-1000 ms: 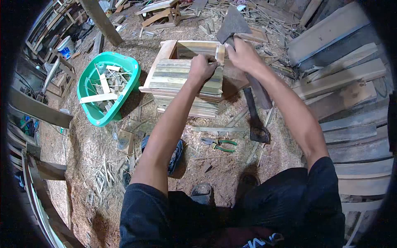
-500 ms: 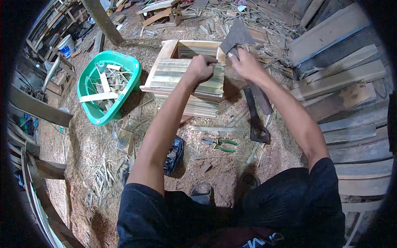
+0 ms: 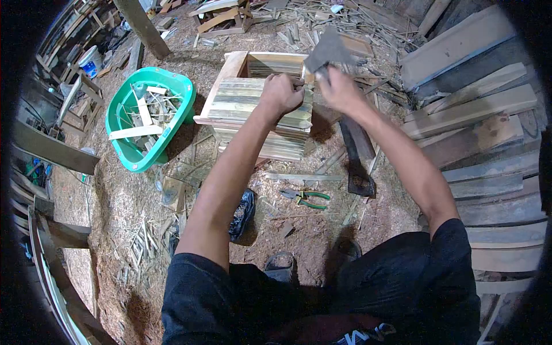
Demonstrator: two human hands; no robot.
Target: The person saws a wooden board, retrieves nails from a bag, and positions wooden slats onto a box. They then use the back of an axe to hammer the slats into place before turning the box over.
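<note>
My right hand (image 3: 340, 92) is closed around a hatchet (image 3: 330, 50), gripping it close under the flat triangular head; the head is a little blurred. The hatchet's dark wooden handle slants down toward me below the hand. My left hand (image 3: 282, 93) rests, fingers curled, on the slatted top of a wooden crate (image 3: 236, 106), by its right edge. Whatever those fingers pinch is too small or hidden to make out. Part of the crate's top, at the far side, is open inside a pale frame.
A green plastic tub (image 3: 188, 95) of wood scraps stands left. Pliers (image 3: 305, 198) with green handles, a thin wood strip (image 3: 302, 177) and a black plastic bag (image 3: 242, 215) lie nearer me. A dark-handled tool (image 3: 361, 183) lies right. Planks (image 3: 477, 115) line the right side.
The hatchet's head has shifted slightly left and its handle has swung down over the dark tool on the ground. My left hand stays at nearly the same place on the crate.
</note>
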